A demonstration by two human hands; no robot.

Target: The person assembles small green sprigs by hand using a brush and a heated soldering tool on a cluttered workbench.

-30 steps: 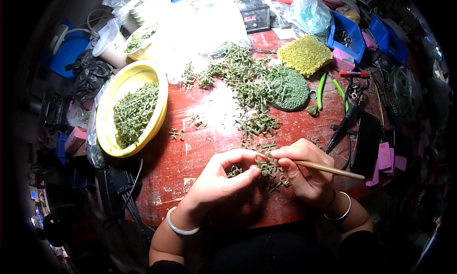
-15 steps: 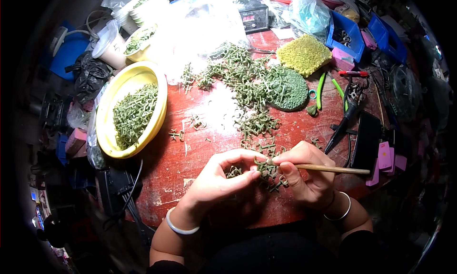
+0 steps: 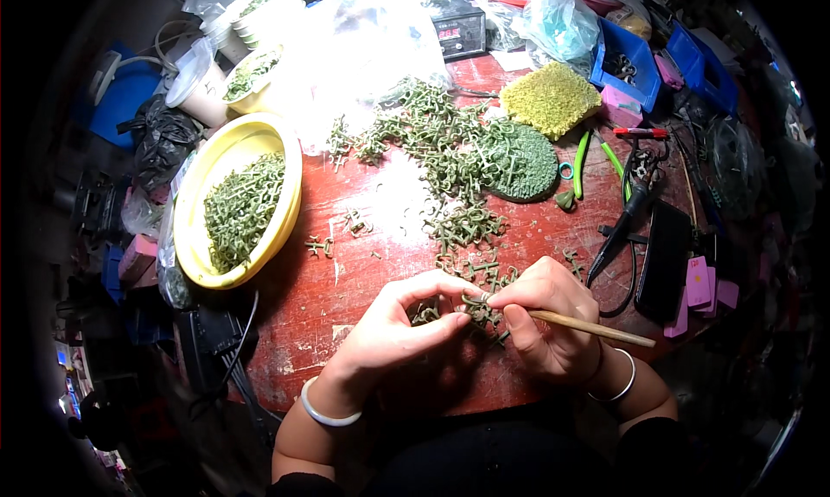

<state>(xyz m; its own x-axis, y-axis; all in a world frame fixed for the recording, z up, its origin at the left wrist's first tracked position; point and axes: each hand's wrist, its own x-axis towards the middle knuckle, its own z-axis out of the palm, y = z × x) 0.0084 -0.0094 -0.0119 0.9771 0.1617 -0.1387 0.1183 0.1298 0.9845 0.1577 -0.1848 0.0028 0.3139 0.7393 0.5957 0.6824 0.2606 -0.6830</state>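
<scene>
My left hand (image 3: pixel 402 320) is curled, thumb and forefinger closing on a small green hooked piece (image 3: pixel 475 304) at their tips. More such pieces show in the hollow between thumb and fingers; whether they are held or lie on the table I cannot tell. Pinched in my right hand (image 3: pixel 553 315) is a slim wooden stick (image 3: pixel 596 328), its back end slanting out to the lower right. The front end meets the piece at my left fingertips, mostly hidden by my fingers. Beyond both hands spreads a loose pile of green hooked pieces (image 3: pixel 441 147) on the red table (image 3: pixel 337 277).
A yellow basin (image 3: pixel 294 164) of green pieces stands at the left. Behind the pile lie a round green pad (image 3: pixel 529 164) and a yellow sponge-like block (image 3: pixel 551 99). Green-handled pliers (image 3: pixel 580 164), a black cable tool (image 3: pixel 627 212) and blue bins (image 3: pixel 624 60) crowd the right.
The wooden stick has tilted, its back end swinging down and slightly left. My right hand has shifted a little left with it; my left hand has hardly moved.
</scene>
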